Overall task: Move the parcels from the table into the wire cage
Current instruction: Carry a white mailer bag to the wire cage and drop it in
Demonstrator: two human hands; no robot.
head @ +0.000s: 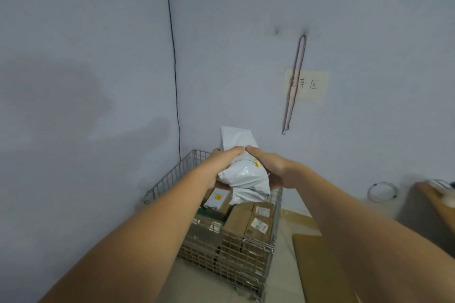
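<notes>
The one camera sits on the person's head, close above the wire cage (172, 174), and looks forward and down past both outstretched arms toward the wall (98, 56) right behind the cage.

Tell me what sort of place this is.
Probably a parcel sorting or storage room. A wire cage on the floor is packed with labelled cardboard boxes, both hands hold a white poly mailer above it, and a handwritten paper sign is stuck on the bare wall.
</notes>
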